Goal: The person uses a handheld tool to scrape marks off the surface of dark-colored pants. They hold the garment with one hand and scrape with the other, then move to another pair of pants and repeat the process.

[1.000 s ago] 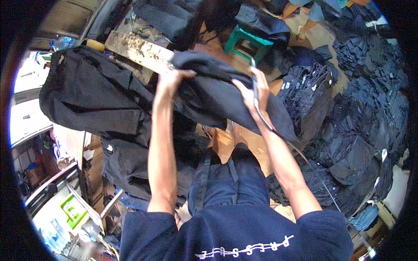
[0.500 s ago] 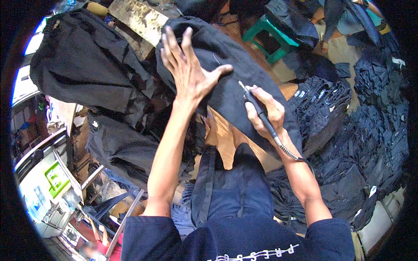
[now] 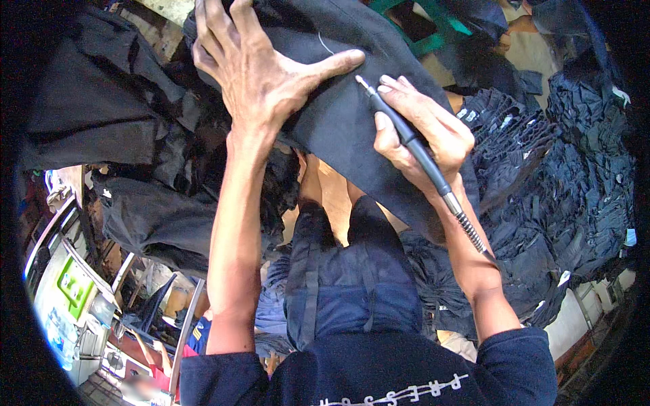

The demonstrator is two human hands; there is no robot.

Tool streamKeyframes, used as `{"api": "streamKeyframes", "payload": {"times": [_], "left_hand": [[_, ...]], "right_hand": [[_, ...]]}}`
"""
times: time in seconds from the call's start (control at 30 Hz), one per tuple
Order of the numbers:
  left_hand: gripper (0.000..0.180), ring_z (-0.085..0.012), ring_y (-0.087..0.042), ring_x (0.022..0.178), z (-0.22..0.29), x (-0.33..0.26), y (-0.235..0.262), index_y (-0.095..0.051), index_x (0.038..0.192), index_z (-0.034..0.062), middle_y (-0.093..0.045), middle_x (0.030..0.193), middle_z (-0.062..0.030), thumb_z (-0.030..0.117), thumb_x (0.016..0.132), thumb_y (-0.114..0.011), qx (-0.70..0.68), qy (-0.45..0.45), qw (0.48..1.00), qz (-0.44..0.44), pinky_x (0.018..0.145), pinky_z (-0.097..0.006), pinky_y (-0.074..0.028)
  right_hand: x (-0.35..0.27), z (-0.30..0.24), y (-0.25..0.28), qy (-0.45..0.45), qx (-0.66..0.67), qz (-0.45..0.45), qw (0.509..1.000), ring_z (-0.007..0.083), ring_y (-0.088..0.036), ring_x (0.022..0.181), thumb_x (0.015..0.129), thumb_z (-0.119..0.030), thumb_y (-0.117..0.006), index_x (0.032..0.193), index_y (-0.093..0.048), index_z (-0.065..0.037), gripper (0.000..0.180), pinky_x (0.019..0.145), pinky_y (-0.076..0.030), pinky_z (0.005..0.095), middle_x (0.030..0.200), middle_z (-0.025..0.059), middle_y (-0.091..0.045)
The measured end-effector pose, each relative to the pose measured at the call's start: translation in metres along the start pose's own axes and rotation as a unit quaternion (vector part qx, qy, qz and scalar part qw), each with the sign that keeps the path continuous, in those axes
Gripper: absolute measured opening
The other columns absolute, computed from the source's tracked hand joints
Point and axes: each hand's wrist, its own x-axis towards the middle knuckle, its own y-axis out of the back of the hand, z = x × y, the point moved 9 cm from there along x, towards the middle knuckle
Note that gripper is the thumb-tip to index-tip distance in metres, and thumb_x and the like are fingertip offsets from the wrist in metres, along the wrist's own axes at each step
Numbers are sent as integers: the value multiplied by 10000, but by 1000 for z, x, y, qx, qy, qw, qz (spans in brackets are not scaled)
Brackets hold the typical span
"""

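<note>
**Hand flat on the dark garment, tool tip meeting the cloth**

Head view: Dark clothing is filling the space around you, with stacks of folded dark garments (image 3: 542, 169) piling up to your right and looser black pieces (image 3: 101, 115) hanging and heaping to your left. Nothing like a counter is showing; the work is resting over your lap, above your blue trousers (image 3: 352, 284). A green stool (image 3: 433, 34) is peeking out at the top edge.

You are pressing your left hand (image 3: 261, 74) flat on the black garment (image 3: 338, 115), fingers spread wide and thumb stretched toward the right, gripping nothing and simply pinning the cloth smooth. Your right hand (image 3: 423, 139) is closing around a slim black rotary handpiece (image 3: 406, 135), holding it like a pen, with its fine metal tip (image 3: 361, 82) lying just beside your left thumb and meeting the fabric. The handpiece's flexible shaft (image 3: 470, 233) is trailing back along your right forearm.

As for progress, you are appearing to be at the very start of working this piece: the cloth is spread and held and the tool is placed, but no worked mark is showing on the fabric, though dark cloth would hide a faint one. Whether the tool is running, you cannot tell from here. The stacks at your right may be done or waiting; that is unclear.
</note>
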Motion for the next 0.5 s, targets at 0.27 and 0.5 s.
{"api": "streamKeyframes", "payload": {"times": [0.27,0.5], "left_hand": [[1321,-434,-257,1601,-1,-1,-3,-400,1593,99,-268,1737,-242,593,528,-1005,14,-25,1000,9,1302,-555,-197],[1326,-432,-271,1595,-1,-2,-7,-402,1590,91,-305,1709,-244,593,523,-1007,31,-18,999,3,1302,-552,-204]], "right_hand": [[-2,2,1,-11,3,-9,1000,363,-808,1039,760,79,-735,1036,-771,90,279,1007,-637,475,1017,221,-807],[-6,4,4,-23,13,-8,1000,368,-806,1045,761,79,-724,1032,-771,93,275,1016,-630,483,1020,235,-806]]}}
